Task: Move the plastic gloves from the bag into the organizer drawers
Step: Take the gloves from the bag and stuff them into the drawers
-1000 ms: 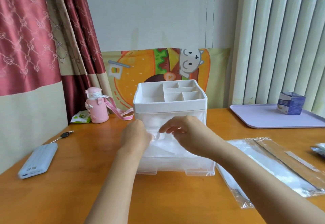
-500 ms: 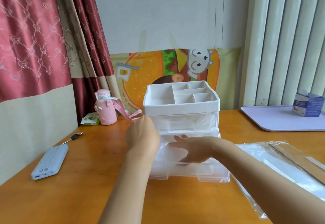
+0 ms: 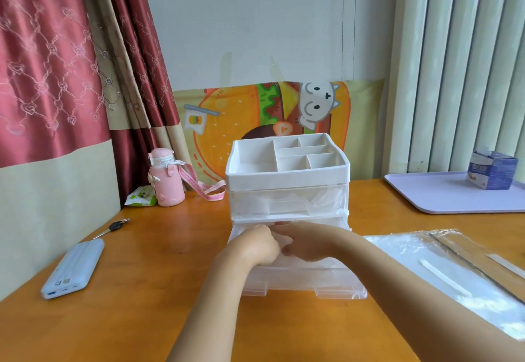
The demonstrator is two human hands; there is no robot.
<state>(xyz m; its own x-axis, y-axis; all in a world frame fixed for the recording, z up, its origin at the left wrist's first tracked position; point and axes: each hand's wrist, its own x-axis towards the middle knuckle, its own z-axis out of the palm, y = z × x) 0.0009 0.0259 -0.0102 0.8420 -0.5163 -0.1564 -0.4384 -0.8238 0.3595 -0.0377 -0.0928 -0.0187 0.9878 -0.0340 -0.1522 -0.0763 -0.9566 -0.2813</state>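
Your left hand dips into the pulled-out lower drawer with its fingers curled downward. I cannot tell whether they pinch anything. Your right hand meets it from 3 o'clock, and its fingers look laid fairly flat rather than clenched, probably to press the load down so that the drawer can slide shut without catching.

The gloves show as a pale, filmy layer under both hands, inside that drawer. More crinkled film sits behind the clear front of the upper drawer at 12 o'clock, so that one seems already filled. Both drawers belong to the organizer, which faces you squarely, handy for two-handed tucking.

The bag lies flat on the table at 3 o'clock, close enough for your right hand to reach it.
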